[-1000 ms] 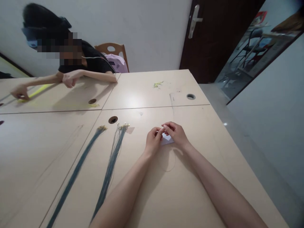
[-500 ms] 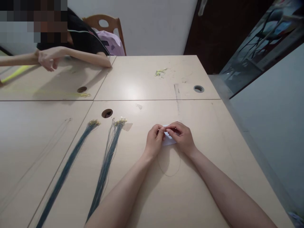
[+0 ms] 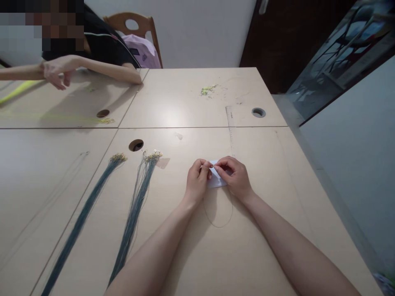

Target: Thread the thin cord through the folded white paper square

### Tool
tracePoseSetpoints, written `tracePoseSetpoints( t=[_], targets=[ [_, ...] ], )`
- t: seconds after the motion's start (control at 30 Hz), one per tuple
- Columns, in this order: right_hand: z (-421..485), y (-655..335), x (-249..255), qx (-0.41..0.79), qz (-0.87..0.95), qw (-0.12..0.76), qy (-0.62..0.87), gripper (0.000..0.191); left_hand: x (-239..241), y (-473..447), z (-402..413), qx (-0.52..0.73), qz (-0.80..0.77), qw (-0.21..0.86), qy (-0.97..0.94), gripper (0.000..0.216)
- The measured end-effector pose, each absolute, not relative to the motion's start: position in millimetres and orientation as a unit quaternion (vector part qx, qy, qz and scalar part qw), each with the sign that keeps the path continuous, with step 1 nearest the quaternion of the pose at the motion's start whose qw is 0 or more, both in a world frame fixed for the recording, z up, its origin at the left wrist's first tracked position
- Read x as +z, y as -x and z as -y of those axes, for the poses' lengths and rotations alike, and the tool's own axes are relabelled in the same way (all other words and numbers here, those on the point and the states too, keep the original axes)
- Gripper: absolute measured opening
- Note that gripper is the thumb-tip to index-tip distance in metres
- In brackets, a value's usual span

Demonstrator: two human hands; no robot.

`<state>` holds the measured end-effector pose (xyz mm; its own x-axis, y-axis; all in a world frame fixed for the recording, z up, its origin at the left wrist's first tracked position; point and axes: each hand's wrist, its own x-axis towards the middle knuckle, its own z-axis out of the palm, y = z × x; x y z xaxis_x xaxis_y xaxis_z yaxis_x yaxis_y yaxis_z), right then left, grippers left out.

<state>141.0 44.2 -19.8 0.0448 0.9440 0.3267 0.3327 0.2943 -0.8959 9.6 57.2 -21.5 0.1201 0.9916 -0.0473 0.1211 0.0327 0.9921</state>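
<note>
Thin grey cord point(image 3: 217, 227) loops toward bottom centre, pinched by left hand point(image 3: 198, 176), right hand point(image 3: 235, 174); teal cord bundles point(image 3: 133, 211), lower left.

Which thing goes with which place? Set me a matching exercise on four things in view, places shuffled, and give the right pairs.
Things
1. White card
2. Clear ruler
3. Thin cord
4. Lilac bag

Places
A. Across a seam in the table
B. At the wooden chair
C. Seen between the left hand and right hand
D. Curving in a loop on the near side of both hands

Pairs: 1-C, 2-A, 3-D, 4-B
</note>
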Motion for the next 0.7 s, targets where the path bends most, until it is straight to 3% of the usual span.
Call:
tracePoseSetpoints(
  t=[0.33,0.7],
  targets=[
    [-46.4,-144.5,-23.3,0.39,0.544,0.513,0.537,0.015,-14.4,-12.2,-52.7,0.417,-0.518,0.491,-0.562,0.024],
    [-46.9,-144.8,-20.7,0.41,0.522,0.516,0.541,0.016,-18.2,-12.8,-53.9,0.412,-0.518,0.484,-0.573,0.018]
  ],
)
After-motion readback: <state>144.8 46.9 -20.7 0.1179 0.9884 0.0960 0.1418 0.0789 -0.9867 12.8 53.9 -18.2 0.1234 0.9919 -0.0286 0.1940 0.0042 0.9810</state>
